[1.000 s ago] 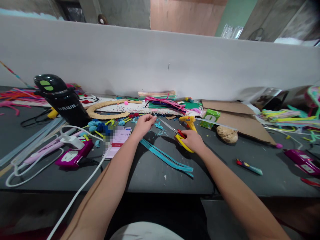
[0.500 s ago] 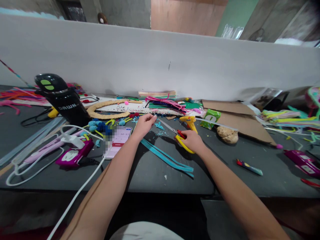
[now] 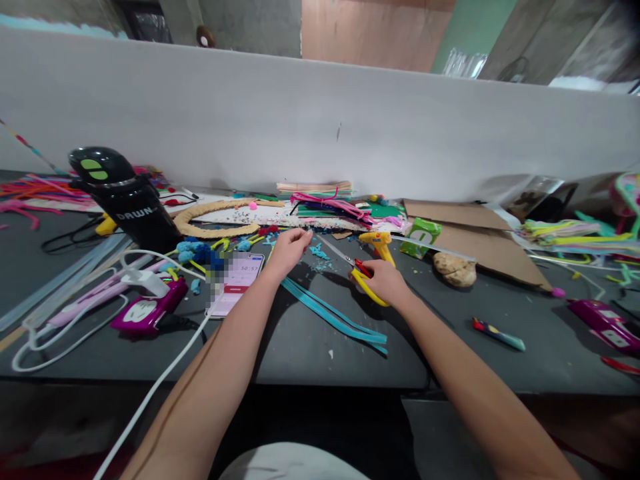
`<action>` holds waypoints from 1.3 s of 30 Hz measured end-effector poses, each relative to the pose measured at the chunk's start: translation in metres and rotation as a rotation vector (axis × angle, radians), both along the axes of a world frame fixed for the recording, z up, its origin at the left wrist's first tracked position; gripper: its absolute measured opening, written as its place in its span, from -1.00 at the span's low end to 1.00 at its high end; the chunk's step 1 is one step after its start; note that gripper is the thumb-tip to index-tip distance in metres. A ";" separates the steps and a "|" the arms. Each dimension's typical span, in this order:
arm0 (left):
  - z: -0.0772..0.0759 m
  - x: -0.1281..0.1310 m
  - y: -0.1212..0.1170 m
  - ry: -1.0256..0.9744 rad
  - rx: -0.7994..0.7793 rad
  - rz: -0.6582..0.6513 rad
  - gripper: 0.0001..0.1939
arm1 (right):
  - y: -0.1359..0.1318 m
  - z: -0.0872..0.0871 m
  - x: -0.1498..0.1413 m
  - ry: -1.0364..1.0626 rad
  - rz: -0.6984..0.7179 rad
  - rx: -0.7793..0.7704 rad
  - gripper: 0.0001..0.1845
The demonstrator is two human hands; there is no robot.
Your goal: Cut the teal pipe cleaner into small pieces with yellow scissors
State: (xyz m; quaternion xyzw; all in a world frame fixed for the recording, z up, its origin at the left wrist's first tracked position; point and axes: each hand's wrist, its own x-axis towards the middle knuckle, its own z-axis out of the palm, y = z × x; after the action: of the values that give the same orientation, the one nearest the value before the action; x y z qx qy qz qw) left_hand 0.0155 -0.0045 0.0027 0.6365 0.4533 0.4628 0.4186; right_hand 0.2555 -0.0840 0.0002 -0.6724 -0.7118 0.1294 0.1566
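Observation:
My right hand (image 3: 385, 281) grips a pair of scissors (image 3: 361, 275) with red and yellow handles, their blades pointing up and left toward my other hand. Close to the blade tips, my left hand (image 3: 293, 248) is closed in a pinch; what lies between its fingers is too small to make out. Small turquoise clippings (image 3: 320, 252) are scattered on the table just below the blades. Between my forearms lie long turquoise pipe cleaners (image 3: 335, 317), running down to the right. A yellow glue gun (image 3: 379, 245) stands just beyond my right hand.
Left of my arm lie a phone (image 3: 239, 287) with a white cable, a purple power block (image 3: 150, 308) and a black tumbler (image 3: 133, 207). On the right are a stone-like lump (image 3: 454, 269), a cutter-like tool (image 3: 499, 335) and cardboard (image 3: 485, 250). Bundled pipe cleaners (image 3: 333, 205) sit at the back.

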 end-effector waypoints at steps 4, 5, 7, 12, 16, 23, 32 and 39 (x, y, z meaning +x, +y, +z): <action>0.001 0.001 -0.001 0.008 0.001 0.004 -0.58 | -0.001 0.000 0.000 -0.012 -0.007 -0.003 -0.59; 0.001 0.001 -0.001 0.008 0.005 0.004 -0.58 | -0.001 0.000 0.000 -0.014 -0.010 -0.006 -0.59; 0.002 0.001 -0.002 0.007 0.013 0.005 -0.57 | -0.002 0.001 -0.001 -0.020 -0.014 -0.015 -0.60; 0.003 0.001 -0.003 0.019 0.012 0.005 -0.58 | -0.001 0.001 -0.001 -0.038 -0.005 -0.020 -0.59; 0.002 0.001 -0.002 0.024 0.018 0.002 -0.57 | 0.000 -0.001 0.000 -0.035 0.008 -0.018 -0.59; 0.003 0.002 -0.003 0.010 0.001 -0.012 -0.57 | 0.002 -0.005 0.002 -0.042 0.015 -0.004 -0.59; 0.000 0.003 0.000 0.016 -0.029 0.002 -0.53 | 0.000 0.001 0.001 0.011 -0.001 -0.033 -0.57; -0.003 0.002 0.002 0.047 0.015 0.008 -0.53 | 0.000 -0.001 0.000 0.007 -0.005 -0.036 -0.56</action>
State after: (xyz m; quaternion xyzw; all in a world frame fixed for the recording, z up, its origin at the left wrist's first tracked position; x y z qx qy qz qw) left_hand 0.0177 -0.0024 0.0000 0.6487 0.4619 0.4528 0.4010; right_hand 0.2553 -0.0845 -0.0007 -0.6765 -0.7070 0.1442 0.1472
